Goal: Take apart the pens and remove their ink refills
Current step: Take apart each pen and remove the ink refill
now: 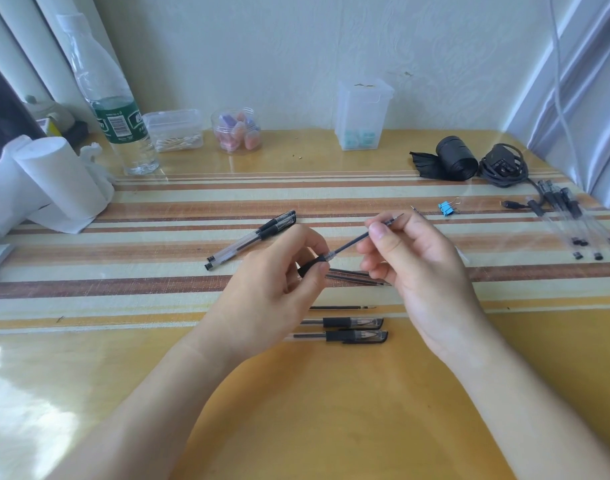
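My left hand (282, 278) grips a pen barrel (312, 265) by its black rubber grip, held above the table. My right hand (410, 261) pinches the dark ink refill (348, 247) near its tip; the refill sticks partly out of the barrel's open end. Loose refills (352, 276) lie on the table under my hands, and another refill (338, 308) lies nearer to me. Two capped pens (352, 329) rest near the front. Two more capped pens (255, 237) lie at the left. A pile of clear empty barrels (570, 220) sits at the far right.
On the striped table (158, 271) are a water bottle (113, 109), clear plastic boxes (175, 131), a jar of erasers (237, 130), a tall clear box (362, 116), a black roll (455, 159), a coiled cable (504, 166), a blue binder clip (446, 207) and rolled paper (54, 181).
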